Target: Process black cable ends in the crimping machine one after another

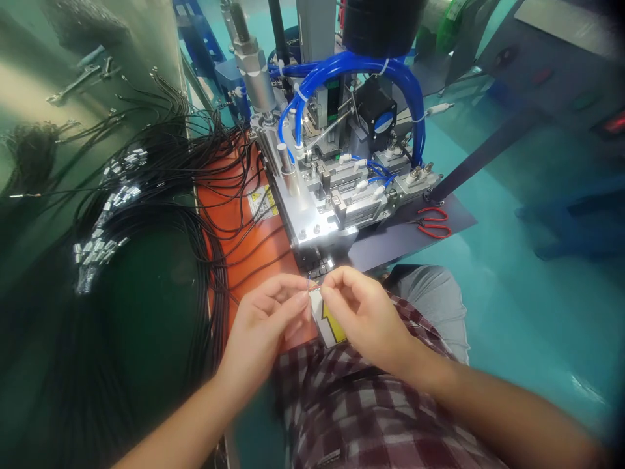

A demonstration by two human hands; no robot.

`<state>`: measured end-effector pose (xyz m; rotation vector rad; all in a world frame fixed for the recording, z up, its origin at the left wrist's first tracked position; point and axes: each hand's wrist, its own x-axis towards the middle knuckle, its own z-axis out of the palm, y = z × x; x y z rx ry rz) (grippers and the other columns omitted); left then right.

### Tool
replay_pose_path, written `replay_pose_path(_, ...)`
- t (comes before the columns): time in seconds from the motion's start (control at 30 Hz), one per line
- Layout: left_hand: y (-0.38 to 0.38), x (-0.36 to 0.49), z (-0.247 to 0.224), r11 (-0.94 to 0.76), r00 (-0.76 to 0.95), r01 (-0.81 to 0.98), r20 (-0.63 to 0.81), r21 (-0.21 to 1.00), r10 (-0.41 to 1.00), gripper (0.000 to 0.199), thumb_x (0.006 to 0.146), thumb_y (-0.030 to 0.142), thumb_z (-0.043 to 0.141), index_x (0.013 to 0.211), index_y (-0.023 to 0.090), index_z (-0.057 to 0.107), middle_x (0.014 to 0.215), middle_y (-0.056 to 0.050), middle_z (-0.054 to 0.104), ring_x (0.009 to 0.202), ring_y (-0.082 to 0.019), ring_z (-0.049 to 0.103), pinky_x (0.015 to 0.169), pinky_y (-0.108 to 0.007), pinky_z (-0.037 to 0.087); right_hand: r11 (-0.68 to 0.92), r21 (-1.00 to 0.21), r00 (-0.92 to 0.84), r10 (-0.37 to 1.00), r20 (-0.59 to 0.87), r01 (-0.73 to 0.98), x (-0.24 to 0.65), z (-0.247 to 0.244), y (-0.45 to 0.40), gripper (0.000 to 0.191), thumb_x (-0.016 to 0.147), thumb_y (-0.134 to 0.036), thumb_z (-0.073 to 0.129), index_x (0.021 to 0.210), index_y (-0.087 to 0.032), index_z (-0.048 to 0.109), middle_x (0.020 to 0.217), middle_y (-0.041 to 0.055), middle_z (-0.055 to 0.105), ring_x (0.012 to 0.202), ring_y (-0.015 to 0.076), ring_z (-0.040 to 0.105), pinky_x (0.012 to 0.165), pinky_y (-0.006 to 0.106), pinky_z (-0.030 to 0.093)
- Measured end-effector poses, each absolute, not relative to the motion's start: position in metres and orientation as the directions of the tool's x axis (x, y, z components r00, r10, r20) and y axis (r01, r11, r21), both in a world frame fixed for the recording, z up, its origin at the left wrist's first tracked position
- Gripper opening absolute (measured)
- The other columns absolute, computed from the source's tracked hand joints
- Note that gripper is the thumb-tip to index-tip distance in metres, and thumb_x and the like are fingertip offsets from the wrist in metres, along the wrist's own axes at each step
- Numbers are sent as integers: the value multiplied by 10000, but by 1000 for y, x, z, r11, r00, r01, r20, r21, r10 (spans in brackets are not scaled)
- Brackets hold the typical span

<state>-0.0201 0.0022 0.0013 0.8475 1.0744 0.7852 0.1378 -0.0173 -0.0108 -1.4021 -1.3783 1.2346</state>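
Note:
Close in front of the machine's front end, my left hand (pixel 271 312) pinches thin wire ends (pixel 309 281) between thumb and fingertips. One wire end looks blue with a small metal tip; another looks reddish. My right hand (pixel 364 316) is closed in a pinch beside it, its fingertips at the same wires. The fingertips hide exactly which strand each hand grips. A white label with a yellow arrow (pixel 332 326) shows below and between the hands. Just beyond them is the metal machine (pixel 312 225) with its small tooling at the front.
Black cables (pixel 195 260) with shiny metal ends (pixel 112 208) lie in bundles at left, some crossing the orange surface (pixel 254 254). Blue air hoses (pixel 351 65) arch over the machine. Red-handled snips (pixel 434 223) lie on the dark plate (pixel 390 251) at right.

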Motion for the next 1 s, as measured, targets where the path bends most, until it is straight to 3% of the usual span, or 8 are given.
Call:
replay_pose_path(0.13, 2, -21, 4, 461, 337, -123, -400, 879, 852, 165, 834, 284, 654, 949, 167, 641, 608, 5, 601, 473, -53, 364, 470, -179, 269, -238, -971, -119, 964, -239, 27, 138, -8, -12, 164, 917, -284, 489, 781, -195, 516, 638, -35, 521, 561, 105, 482, 525, 217, 412)
replay_pose_path(0.37, 2, -19, 4, 426, 376, -91, -365, 900, 852, 189, 885, 291, 591, 1044, 195, 554, 640, 18, 602, 463, -47, 327, 454, -179, 247, -234, -972, -126, 964, -235, 24, 141, -10, -9, 146, 919, -297, 502, 819, -196, 532, 683, -19, 571, 571, 108, 512, 517, 216, 421)
replay_pose_path(0.47, 2, -19, 3, 418, 363, -75, -365, 906, 857, 184, 888, 294, 587, 1042, 201, 549, 640, 21, 602, 465, -47, 332, 456, -182, 242, -164, -982, -41, 985, -168, 93, 144, -11, -13, 126, 924, -308, 506, 879, -201, 556, 707, -16, 568, 547, 105, 497, 505, 227, 419)
replay_pose_path(0.57, 1, -19, 2, 409, 349, -65, -363, 910, 864, 185, 887, 303, 591, 1037, 203, 551, 635, 24, 598, 464, -46, 337, 452, -183, 234, -10, -974, 52, 999, 1, 226, 144, -11, -19, 70, 908, -252, 529, 906, -202, 579, 784, 3, 580, 592, 110, 514, 548, 243, 438)
replay_pose_path(0.7, 1, -19, 3, 393, 341, -63, -350, 917, 872, 185, 883, 310, 600, 1030, 205, 561, 632, 29, 597, 466, -42, 354, 457, -176, 252, 146, -922, 48, 984, 174, 359, 141, -11, -23, 17, 846, -180, 603, 852, -194, 598, 761, -12, 562, 541, 88, 462, 522, 238, 412)
replay_pose_path(1.0, -1, -20, 2, 364, 282, -9, -347, 931, 894, 161, 836, 302, 664, 922, 172, 625, 605, 30, 615, 451, -36, 436, 452, -138, 348, 185, -915, 21, 978, 207, 359, 136, -10, -20, 77, 844, -129, 588, 788, -181, 589, 711, -24, 550, 536, 83, 463, 517, 224, 404)
